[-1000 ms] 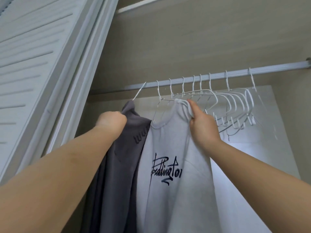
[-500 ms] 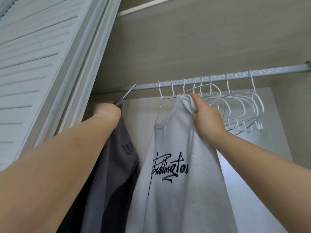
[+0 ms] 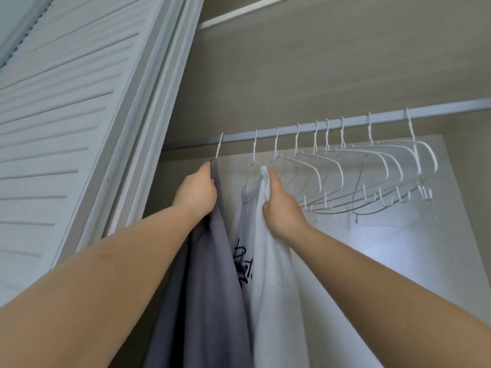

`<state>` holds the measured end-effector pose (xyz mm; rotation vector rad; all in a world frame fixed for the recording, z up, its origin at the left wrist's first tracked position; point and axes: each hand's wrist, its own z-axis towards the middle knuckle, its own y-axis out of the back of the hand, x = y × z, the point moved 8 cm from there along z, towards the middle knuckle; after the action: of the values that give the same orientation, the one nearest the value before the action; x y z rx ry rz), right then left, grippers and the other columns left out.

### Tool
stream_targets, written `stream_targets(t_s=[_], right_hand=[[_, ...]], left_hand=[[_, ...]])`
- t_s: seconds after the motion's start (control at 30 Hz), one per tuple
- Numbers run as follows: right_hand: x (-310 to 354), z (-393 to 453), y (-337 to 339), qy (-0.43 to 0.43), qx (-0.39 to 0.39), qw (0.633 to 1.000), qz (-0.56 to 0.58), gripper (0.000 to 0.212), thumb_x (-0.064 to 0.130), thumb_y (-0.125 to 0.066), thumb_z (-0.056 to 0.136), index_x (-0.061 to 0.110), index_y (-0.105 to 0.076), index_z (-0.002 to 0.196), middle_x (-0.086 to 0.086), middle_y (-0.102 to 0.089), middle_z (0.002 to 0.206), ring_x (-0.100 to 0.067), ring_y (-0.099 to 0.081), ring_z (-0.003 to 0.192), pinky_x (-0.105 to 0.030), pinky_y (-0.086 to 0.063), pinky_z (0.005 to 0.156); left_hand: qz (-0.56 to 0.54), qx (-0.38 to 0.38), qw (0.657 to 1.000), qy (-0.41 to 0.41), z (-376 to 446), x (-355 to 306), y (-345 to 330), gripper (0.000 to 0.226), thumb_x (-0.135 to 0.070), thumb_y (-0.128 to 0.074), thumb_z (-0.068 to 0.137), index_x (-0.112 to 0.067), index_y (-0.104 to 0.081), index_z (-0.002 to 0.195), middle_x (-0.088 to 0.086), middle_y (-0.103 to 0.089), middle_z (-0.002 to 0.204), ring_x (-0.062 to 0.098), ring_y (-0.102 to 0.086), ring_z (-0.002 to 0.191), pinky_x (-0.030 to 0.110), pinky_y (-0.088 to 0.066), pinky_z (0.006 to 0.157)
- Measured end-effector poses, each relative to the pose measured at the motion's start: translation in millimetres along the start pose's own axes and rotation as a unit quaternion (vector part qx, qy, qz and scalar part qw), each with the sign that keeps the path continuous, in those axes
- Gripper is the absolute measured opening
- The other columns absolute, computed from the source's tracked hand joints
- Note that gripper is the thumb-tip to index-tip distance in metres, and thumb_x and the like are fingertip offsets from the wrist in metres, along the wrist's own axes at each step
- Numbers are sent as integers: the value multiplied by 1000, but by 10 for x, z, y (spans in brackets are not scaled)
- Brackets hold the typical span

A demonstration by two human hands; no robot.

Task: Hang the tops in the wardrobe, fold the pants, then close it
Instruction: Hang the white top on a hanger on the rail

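Two hands grip the tops: the left hand point(image 3: 195, 193) clutches the grey top point(image 3: 204, 274), the right hand point(image 3: 281, 205) the white top point(image 3: 273, 274). Both garments have swung edge-on and closer together since a moment ago, hanging on hangers from the rail point(image 3: 345, 123); hanging looks nearly finished.

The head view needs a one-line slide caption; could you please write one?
Left hand grips a dark grey top and right hand a white printed top, both hung on the wardrobe's silver rail.
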<state>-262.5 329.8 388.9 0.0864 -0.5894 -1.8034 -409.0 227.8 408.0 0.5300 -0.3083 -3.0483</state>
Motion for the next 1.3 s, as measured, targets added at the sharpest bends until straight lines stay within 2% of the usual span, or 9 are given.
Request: stream_targets(t_s=[0.13,0.23,0.33,0.4,0.6,0.8,0.97,1.1,1.3], right_hand=[[191,61,-323,3,5,1000,13,77,2,-38,92,31,0,152,-2,-48,75,-20,-48,68,-29,-36,65],[291,111,-481,-3,-15,996,92,73,14,-44,90,33,-8,150,-9,-57,117,-31,-57,98,-33,-43,79],[432,158,-548,-2,-30,988,153,72,32,-50,89,30,-10,150,-5,-42,144,-29,-48,124,-38,-42,98],[459,204,-536,-21,-44,985,167,65,39,-45,94,27,-14,150,-7,-45,143,-30,-47,126,-38,-41,100],[519,358,-627,-43,13,995,86,48,11,-35,96,14,-35,143,-19,-54,129,-36,-51,117,-33,-41,91],[501,397,-745,-39,70,989,120,38,17,-39,96,16,-49,133,-13,-59,125,-32,-55,113,-28,-40,80],[442,101,-599,-19,56,988,141,59,32,-49,91,34,-29,146,-8,-51,137,-29,-51,123,-34,-44,97],[420,-213,-320,-21,75,988,132,64,28,-50,95,16,-20,150,-9,-30,153,-26,-31,139,-30,-29,107],[507,-959,-33,5,89,976,200,66,28,-53,94,19,-20,151,-5,-24,155,-21,-26,142,-29,-24,111]], left_hand=[[-35,-9,999,26,0,47,99,30,-12,-34,97,-12,-49,124,15,-61,117,33,-58,103,39,-48,88],[-60,-14,998,31,17,57,150,31,-11,-35,96,-14,-50,123,14,-60,115,31,-58,103,35,-48,84],[-100,-9,995,23,-15,54,145,27,-15,-35,95,-16,-54,115,8,-62,107,26,-58,95,30,-44,78],[-121,-10,992,28,-33,78,131,27,-15,-35,95,-18,-55,113,3,-62,104,22,-57,92,28,-41,76],[-145,-20,988,50,-25,109,146,24,-4,-34,93,-13,-53,104,5,-59,97,21,-54,87,27,-40,75],[-159,17,985,62,-59,112,51,29,-13,-34,100,-19,-48,126,1,-56,108,15,-50,90,28,-38,79],[-168,28,982,84,-228,63,66,34,-18,-45,98,-19,-45,133,4,-58,123,18,-54,102,27,-40,81],[-140,32,985,93,-554,-123,222,46,-18,-48,97,-15,-37,141,5,-51,138,23,-49,123,25,-36,87],[-131,26,982,131,-1420,-411,509,54,-19,-50,98,-20,-28,147,0,-44,145,17,-45,129,22,-34,91]])
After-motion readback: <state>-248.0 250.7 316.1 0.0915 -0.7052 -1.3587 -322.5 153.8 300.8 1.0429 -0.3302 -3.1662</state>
